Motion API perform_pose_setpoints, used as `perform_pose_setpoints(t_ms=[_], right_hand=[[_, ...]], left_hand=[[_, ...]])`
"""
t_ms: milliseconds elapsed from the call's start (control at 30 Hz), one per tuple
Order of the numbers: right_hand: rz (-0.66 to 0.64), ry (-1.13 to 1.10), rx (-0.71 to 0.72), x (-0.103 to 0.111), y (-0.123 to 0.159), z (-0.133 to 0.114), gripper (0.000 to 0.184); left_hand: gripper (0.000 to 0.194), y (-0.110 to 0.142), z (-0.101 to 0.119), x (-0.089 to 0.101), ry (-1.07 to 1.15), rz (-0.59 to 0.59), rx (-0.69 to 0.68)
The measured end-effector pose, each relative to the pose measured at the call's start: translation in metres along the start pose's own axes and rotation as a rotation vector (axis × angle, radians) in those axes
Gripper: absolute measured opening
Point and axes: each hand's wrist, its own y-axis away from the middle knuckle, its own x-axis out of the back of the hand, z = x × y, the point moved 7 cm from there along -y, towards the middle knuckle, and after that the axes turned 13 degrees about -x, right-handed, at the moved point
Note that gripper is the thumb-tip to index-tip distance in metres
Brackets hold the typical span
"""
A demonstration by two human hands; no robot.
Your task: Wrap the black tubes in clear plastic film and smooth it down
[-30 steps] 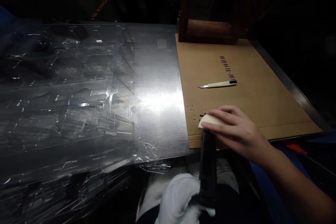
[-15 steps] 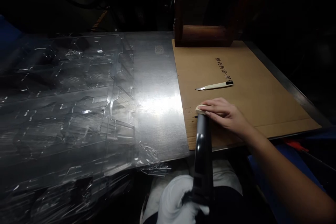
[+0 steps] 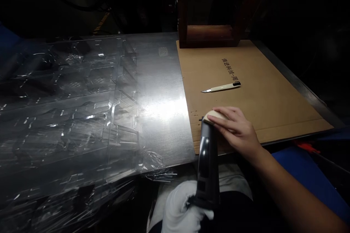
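My left hand [image 3: 177,204], in a white glove, grips the lower end of a long glossy black plastic part [image 3: 206,164], which stands tilted up over the table's front edge. My bare right hand [image 3: 239,131] pinches a small cream-coloured pad [image 3: 216,115] between thumb and fingers. That pad touches the top end of the black part. Beyond the right hand lies a craft knife [image 3: 222,87] with a pale handle, its blade pointing left. It rests on a flat cardboard sheet [image 3: 259,94]. Most of the left fingers are hidden behind the part.
Clear plastic trays [image 3: 82,116] cover the left side of the metal table [image 3: 161,87], with crumpled film at their front corner. A dark red wooden frame [image 3: 210,42] with a roller stands at the cardboard's back edge. Something blue [image 3: 306,178] is below right.
My right hand has turned and tilted the pad over the top end of the black part. The view has shifted slightly; the left hand still holds the part.
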Motion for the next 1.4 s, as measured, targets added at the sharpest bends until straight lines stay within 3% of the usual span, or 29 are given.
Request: perform_pose_setpoints(t_ms=[167, 467, 600, 733, 900, 1067, 1233, 1400], right_hand=[[-0.002, -0.024, 0.015, -0.005, 0.007, -0.002, 0.034], [0.058, 0.019, -0.015, -0.003, 0.012, -0.006, 0.036], [0.004, 0.03, 0.008, -0.004, 0.014, -0.009, 0.038], [0.062, 0.062, -0.008, 0.0, 0.007, -0.007, 0.034], [-0.054, 0.113, 0.064, 0.003, 0.012, -0.017, 0.037], [-0.089, 0.167, 0.114, 0.011, -0.001, -0.021, 0.033], [-0.242, 0.18, 0.179, 0.005, -0.004, -0.025, 0.034], [-0.216, 0.199, 0.19, 0.007, -0.01, -0.023, 0.032]], left_hand=[[0.026, 0.001, -0.002, 0.004, 0.019, 0.071, 0.03], [0.026, 0.004, -0.007, 0.005, 0.021, 0.058, 0.06], [0.034, 0.004, -0.004, 0.004, -0.065, 0.045, 0.033], [0.023, 0.005, -0.001, 0.006, -0.159, 0.055, 0.057], [0.033, -0.002, 0.008, -0.004, -0.175, -0.021, 0.03], [0.031, -0.006, 0.015, -0.012, -0.198, -0.075, 0.007], [0.031, -0.006, 0.017, -0.012, -0.222, -0.095, -0.007], [0.029, -0.005, 0.015, -0.011, -0.221, -0.119, -0.03]])
